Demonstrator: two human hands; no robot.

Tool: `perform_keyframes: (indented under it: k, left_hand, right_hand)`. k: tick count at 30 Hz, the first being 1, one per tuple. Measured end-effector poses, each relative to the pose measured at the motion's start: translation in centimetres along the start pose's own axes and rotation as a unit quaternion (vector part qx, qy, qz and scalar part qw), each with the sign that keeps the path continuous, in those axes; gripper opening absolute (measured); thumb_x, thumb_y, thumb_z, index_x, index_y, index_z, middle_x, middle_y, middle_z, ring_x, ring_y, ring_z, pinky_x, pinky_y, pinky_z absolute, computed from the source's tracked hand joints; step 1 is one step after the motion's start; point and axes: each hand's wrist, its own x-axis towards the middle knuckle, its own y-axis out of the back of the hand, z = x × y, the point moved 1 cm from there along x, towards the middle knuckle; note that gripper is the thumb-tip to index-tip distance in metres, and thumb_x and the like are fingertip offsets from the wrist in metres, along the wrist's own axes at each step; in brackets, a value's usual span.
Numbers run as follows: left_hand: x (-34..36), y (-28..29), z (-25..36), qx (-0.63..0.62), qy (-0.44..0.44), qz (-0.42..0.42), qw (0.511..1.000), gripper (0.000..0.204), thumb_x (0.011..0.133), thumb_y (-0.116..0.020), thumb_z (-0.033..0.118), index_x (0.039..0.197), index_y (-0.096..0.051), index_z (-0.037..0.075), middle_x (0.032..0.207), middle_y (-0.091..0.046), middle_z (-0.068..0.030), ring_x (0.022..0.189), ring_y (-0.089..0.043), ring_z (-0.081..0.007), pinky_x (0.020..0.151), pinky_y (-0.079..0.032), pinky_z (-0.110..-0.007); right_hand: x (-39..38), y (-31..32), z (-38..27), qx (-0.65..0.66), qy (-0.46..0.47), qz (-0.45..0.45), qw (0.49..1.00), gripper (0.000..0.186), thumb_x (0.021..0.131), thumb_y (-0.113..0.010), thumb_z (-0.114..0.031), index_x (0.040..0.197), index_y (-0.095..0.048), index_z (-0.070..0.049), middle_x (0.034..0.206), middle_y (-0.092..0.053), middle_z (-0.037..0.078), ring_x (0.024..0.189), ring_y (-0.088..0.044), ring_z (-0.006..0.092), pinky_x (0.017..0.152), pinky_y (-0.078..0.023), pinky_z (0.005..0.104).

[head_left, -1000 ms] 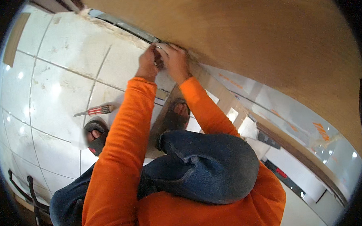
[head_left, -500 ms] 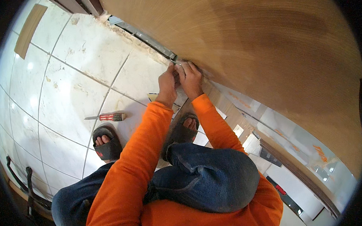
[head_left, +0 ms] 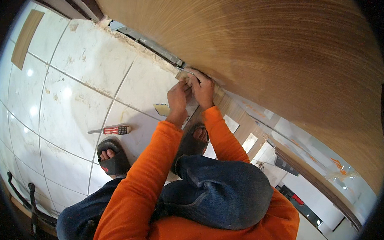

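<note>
Both my hands are low at the bottom edge of a large wood-grain panel (head_left: 261, 54), close together. My left hand (head_left: 177, 98) has its fingers closed beside a small tan piece (head_left: 180, 75); what they pinch is hidden. Just to its right, my right hand (head_left: 203, 92) reaches under the panel's edge with bent, closed fingers. A thin metallic edge shows by its fingertips, too small to name. A grey metal strip (head_left: 155, 48) runs along the panel's foot, up to the far left from my hands.
On the white tiled floor (head_left: 81, 111) lies a screwdriver (head_left: 115, 130) with a red patterned handle. A yellowish scrap (head_left: 162, 109) is near my left wrist. A wooden strip (head_left: 27, 39) lies far left. Crumbled debris lines the panel's foot. A dark curved metal object (head_left: 32, 206) stands lower left.
My left hand has drawn slightly back from the panel's edge, and a small tan piece now shows by its fingers. My right hand stays at the edge. The view has shifted slightly.
</note>
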Motion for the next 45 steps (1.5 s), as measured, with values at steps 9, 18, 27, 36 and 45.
perform_keyframes:
  k: [9, 18, 27, 36, 45]
  left_hand:
    - [-0.6, -0.7, -0.5, 0.002, 0.001, 0.009, 1.000, 0.040, 0.103, -0.048, 0.028, 0.125, -0.061, -0.003, 0.107, -0.069, -0.0118, 0.090, -0.067, -0.0187, 0.078, -0.054, -0.031]
    - [1.3, 0.5, -0.8, 0.018, -0.021, -0.034, 0.999, 0.044, 0.103, -0.046, 0.037, 0.126, -0.060, 0.003, 0.112, -0.068, -0.0080, 0.097, -0.066, -0.0181, 0.082, -0.052, -0.032]
    - [1.0, 0.3, 0.0, -0.007, -0.036, -0.026, 0.999, 0.039, 0.103, -0.046, 0.033, 0.117, -0.063, 0.000, 0.106, -0.069, -0.0123, 0.090, -0.067, -0.0189, 0.078, -0.053, -0.030]
    - [1.0, 0.6, 0.5, 0.073, -0.022, 0.018, 0.997, 0.035, 0.102, -0.049, 0.029, 0.117, -0.066, 0.002, 0.102, -0.070, -0.0077, 0.077, -0.068, -0.0199, 0.069, -0.055, -0.033]
    - [0.8, -0.8, 0.0, -0.025, 0.035, -0.123, 0.991, 0.052, 0.107, -0.037, 0.045, 0.132, -0.055, 0.004, 0.124, -0.064, -0.0094, 0.112, -0.061, -0.0221, 0.098, -0.049, -0.039]
  right_hand:
    - [0.2, 0.8, 0.6, -0.078, 0.086, -0.009, 0.993, 0.026, 0.092, -0.060, -0.010, 0.115, -0.070, -0.005, 0.083, -0.070, 0.015, 0.068, -0.067, 0.0258, 0.070, -0.054, 0.0358]
    - [0.3, 0.1, -0.5, -0.117, 0.145, 0.023, 0.982, 0.020, 0.093, -0.061, -0.013, 0.109, -0.071, -0.006, 0.092, -0.071, 0.016, 0.083, -0.069, 0.0331, 0.075, -0.055, 0.0410]
    - [0.3, 0.2, -0.4, -0.193, 0.116, -0.031, 0.974, 0.017, 0.095, -0.059, -0.017, 0.105, -0.065, -0.005, 0.093, -0.070, 0.019, 0.088, -0.066, 0.0405, 0.075, -0.053, 0.0454]
    - [0.2, -0.3, -0.3, -0.106, 0.074, 0.021, 0.991, 0.017, 0.096, -0.056, -0.015, 0.106, -0.063, -0.004, 0.093, -0.067, 0.024, 0.088, -0.065, 0.0441, 0.074, -0.051, 0.0489]
    - [0.9, 1.0, 0.1, -0.226, 0.151, -0.051, 0.961, 0.013, 0.093, -0.058, -0.016, 0.100, -0.061, -0.005, 0.084, -0.067, 0.021, 0.082, -0.066, 0.0412, 0.069, -0.052, 0.0501]
